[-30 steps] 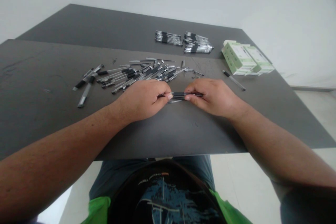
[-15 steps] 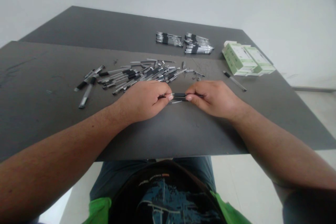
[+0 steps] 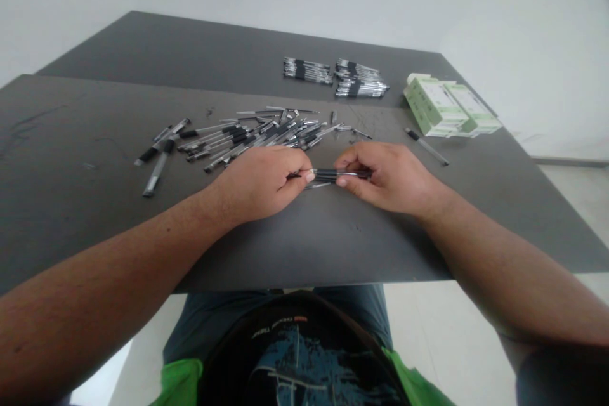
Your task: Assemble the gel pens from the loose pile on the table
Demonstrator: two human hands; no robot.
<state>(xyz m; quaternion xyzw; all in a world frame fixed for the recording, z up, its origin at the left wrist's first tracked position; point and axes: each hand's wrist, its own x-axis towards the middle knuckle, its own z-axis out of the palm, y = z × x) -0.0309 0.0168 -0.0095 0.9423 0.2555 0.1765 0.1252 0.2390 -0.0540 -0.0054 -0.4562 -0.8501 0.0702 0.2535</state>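
Note:
My left hand (image 3: 264, 181) pinches a black-gripped pen (image 3: 326, 172) between thumb and fingertips near its left end. The pen lies level, just above the table. My right hand (image 3: 397, 177) is curled loosely around the pen's right end, with a small gap between thumb and index finger where the shaft shows. The tip inside the right palm is partly hidden. Under the pen, a thin pale-ended piece (image 3: 318, 186) lies partly hidden. Just beyond the left hand is a loose pile of clear pens and pen parts (image 3: 238, 139).
Several crossed pens (image 3: 159, 162) lie left of the pile. Bundles of pens (image 3: 307, 70) sit farther back, with more bundled pens (image 3: 361, 87) beside them. Green-and-white boxes (image 3: 438, 108) stand at the right, and a single pen (image 3: 427, 146) lies before them. The grey table's (image 3: 309, 254) front edge is near my body.
My right thumb and fingers have loosened and parted slightly, so more of the pen's right end shows. My left hand has stayed in place.

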